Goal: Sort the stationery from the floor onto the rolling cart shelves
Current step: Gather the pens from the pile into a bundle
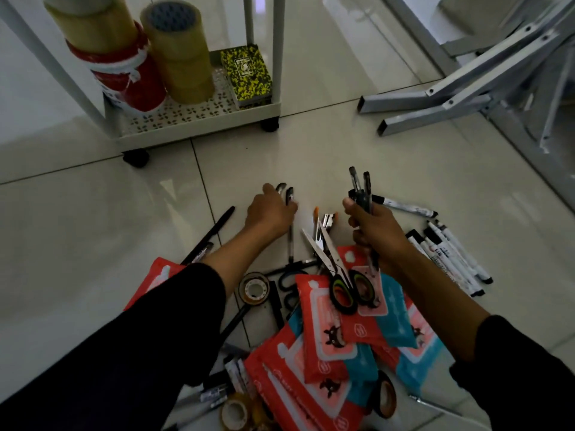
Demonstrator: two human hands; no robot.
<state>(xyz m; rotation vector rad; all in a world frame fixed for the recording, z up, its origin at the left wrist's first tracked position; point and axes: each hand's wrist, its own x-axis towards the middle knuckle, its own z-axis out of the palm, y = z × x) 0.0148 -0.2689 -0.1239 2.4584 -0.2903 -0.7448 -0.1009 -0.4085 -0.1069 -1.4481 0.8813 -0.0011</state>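
Note:
My right hand [375,234] grips a bunch of black pens [361,191] upright above the pile. My left hand [269,211] reaches down to the floor and its fingers curl round the cap ends of black pens [290,231] lying there. Between the hands lie scissors [331,262] and a small stapler [326,219]. Red and blue packets [339,334] are heaped in front of me, with small tape rolls [254,289] beside them. White markers [451,256] lie at the right. The white rolling cart [199,119] stands at the back left.
The cart's bottom shelf holds stacked brown tape rolls [179,54], red-and-white rolls [124,79] and a yellow-black notebook [247,74]. Grey metal frame legs [466,94] stretch across the floor at the upper right. More pens [211,234] lie at the left on pale tiles.

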